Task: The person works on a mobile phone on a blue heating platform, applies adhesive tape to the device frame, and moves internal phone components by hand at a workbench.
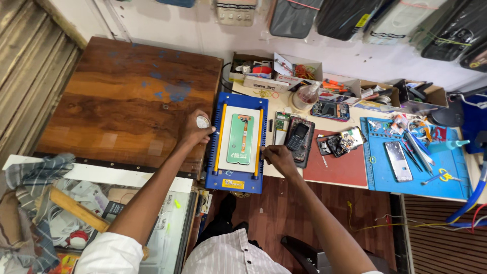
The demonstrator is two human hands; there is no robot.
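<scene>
The wooden tabletop (pixel 127 96) fills the left of the bench; a blue work mat (pixel 446 177) and a red mat (pixel 345 170) lie to the right. Between them stands the blue separator machine (pixel 236 180) with yellow side rails, and on its white plate lies a green-backed phone display panel (pixel 240 139), flat and lengthwise. The step in hand appears to be seating or working this panel on the plate. The left hand (pixel 197 129) is closed around a small white bottle (pixel 203 122) at the machine's left rail. The right hand (pixel 276 157) is pinched at the right rail, near the panel's lower corner; whether it holds a tool cannot be told. The next move likely calls for steady, even handling along the panel's edge. Open cardboard boxes (pixel 284 71) at the rear hold small parts, tools and rubber bands.
</scene>
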